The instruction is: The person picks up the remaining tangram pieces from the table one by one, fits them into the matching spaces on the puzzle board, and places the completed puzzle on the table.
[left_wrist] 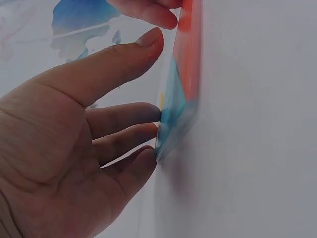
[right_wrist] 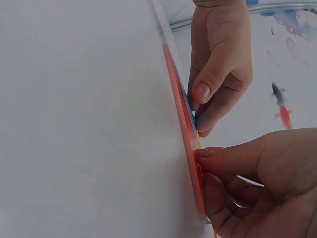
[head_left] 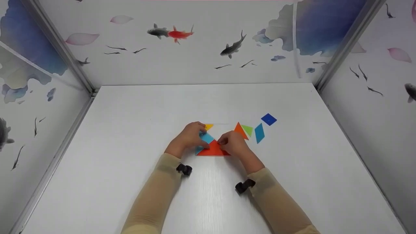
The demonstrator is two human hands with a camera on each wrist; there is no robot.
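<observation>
Flat tangram pieces lie in a shallow clear tray (head_left: 222,123) mid-table. At its front is a large red triangle (head_left: 213,150), with a light blue piece (head_left: 206,138) behind it and a yellow piece (head_left: 209,126) at the back. My left hand (head_left: 191,135) is on the tray's left side, its straight fingertips touching the blue area; the left wrist view shows its thumb (left_wrist: 133,52) lifted off. With thumb and bent fingers, my right hand (head_left: 234,143) pinches the right side of the red triangle (right_wrist: 197,158). Its fingers hide that corner.
Right of the tray lie an orange triangle (head_left: 240,130), a green triangle (head_left: 248,130), a blue parallelogram (head_left: 259,133) and a dark blue square (head_left: 269,119). The white table (head_left: 130,107) has walls with painted fish on three sides.
</observation>
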